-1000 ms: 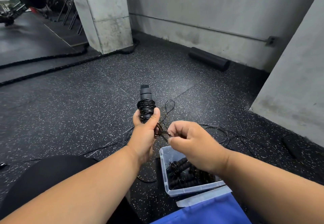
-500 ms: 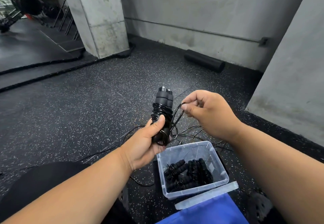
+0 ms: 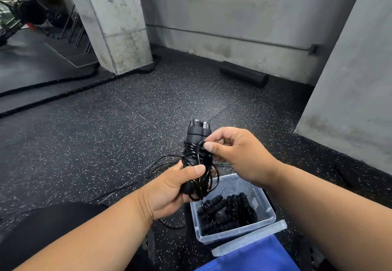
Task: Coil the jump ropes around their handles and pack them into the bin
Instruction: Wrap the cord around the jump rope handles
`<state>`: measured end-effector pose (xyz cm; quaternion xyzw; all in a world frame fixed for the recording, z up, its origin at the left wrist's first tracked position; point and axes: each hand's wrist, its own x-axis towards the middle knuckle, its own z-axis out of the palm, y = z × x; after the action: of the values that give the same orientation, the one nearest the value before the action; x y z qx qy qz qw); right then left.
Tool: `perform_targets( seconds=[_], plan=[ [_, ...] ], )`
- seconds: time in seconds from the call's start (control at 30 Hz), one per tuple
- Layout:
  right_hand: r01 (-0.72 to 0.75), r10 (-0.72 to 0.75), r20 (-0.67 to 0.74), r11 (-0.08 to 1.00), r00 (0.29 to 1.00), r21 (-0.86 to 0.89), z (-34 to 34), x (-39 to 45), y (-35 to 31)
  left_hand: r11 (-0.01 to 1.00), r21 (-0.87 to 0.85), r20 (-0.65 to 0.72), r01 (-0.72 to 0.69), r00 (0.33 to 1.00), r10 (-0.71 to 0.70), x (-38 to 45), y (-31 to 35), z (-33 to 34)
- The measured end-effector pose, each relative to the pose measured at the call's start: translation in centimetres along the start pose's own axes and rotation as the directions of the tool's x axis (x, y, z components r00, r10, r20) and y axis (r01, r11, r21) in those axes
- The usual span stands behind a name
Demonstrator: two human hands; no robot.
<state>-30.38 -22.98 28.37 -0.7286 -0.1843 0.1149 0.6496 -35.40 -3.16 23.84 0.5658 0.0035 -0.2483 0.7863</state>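
- Left hand [image 3: 169, 188] grip: fingers and thumb wrapped around the lower part of the paired handles [image 3: 196, 143], held upright above the floor, just up-left of the bin [image 3: 263, 227].
- Right hand [image 3: 235, 154] grip: thumb and forefinger pinched on a loop of the black cord [image 3: 198, 158] near the top of the wraps.
- Upper handle section carries tidy turns; lower down the loops hang loose around the left thumb, so this coil looks unfinished or needs securing.
- Loose cord [image 3: 161, 164] trails from the bundle onto the speckled floor [image 3: 106, 143]; judging by that, more wrapping is left.
- Bin holds several coiled ropes [image 3: 227, 211] already, so the task looks well along; current rope not yet packed.
- Hard to tell: exact count in the bin, whether the floor cord is all one rope, and where its end is.
- Blue item [image 3: 254, 258] at bottom edge is cut off; unidentified.
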Motion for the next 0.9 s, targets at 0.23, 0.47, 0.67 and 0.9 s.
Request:
perform_targets(
  seconds=[0.23,0.47,0.67,0.9],
  plan=[
    [0.050,-0.057,0.093,0.996,0.994,0.078,-0.3,-0.3,-0.5,0.998,-0.068,0.034,-0.012,0.999,0.014,-0.6,0.4,-0.2],
    [0.085,-0.067,0.172,0.992,0.983,-0.098,-0.8,-0.2,-0.9,0.996,-0.078,0.087,0.039,0.996,-0.033,-0.9,0.1,-0.1],
    [0.041,-0.012,0.162,0.984,0.987,-0.173,-0.6,-0.1,-1.3,0.989,-0.106,0.119,0.107,0.988,-0.094,-1.2,0.2,0.6],
    [-0.015,0.044,0.171,0.986,0.984,-0.166,-0.8,0.1,-1.1,0.993,-0.068,0.114,0.099,0.989,-0.091,-1.1,-0.1,0.6]
  ],
)
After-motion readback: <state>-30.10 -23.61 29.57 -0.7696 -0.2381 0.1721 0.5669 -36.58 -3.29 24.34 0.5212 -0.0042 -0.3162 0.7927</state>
